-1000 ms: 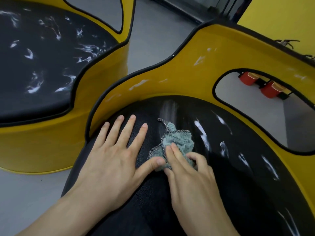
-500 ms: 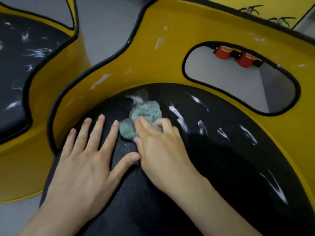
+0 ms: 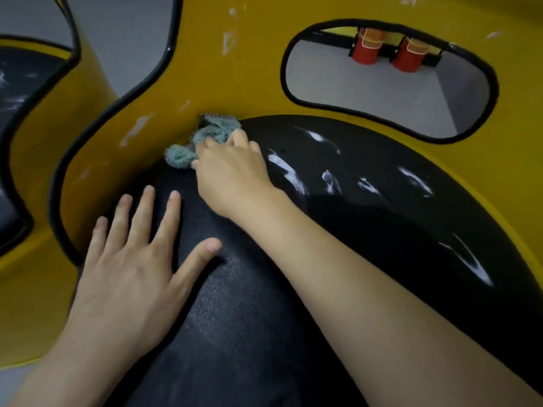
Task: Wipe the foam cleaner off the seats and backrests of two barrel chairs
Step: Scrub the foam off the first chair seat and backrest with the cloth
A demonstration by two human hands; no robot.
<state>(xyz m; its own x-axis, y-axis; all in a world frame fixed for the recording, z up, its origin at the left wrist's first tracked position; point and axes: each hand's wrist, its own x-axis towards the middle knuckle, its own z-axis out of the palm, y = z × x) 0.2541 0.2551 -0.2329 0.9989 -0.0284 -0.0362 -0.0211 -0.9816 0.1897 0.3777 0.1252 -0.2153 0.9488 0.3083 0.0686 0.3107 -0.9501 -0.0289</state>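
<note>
A yellow barrel chair fills the view, with a black seat (image 3: 367,230) and a yellow backrest (image 3: 235,77). My right hand (image 3: 232,171) presses a crumpled grey-green cloth (image 3: 202,139) into the seam where the seat's far left edge meets the backrest. My left hand (image 3: 132,265) lies flat on the seat's near left part, fingers spread. White foam streaks (image 3: 288,168) cross the seat to the right of the cloth. Foam smears (image 3: 135,130) also dot the backrest. At the far left is the second chair, its black seat (image 3: 17,92) carrying foam.
The backrest has an oval cut-out (image 3: 382,83) showing grey floor and two red cylinders (image 3: 364,48) beyond. A strip of grey floor (image 3: 129,33) separates the two chairs.
My right hand has pushed the cloth away from me across the seat, up to the foot of the backrest. The view has swung right and closer. My left hand has stayed flat on the seat.
</note>
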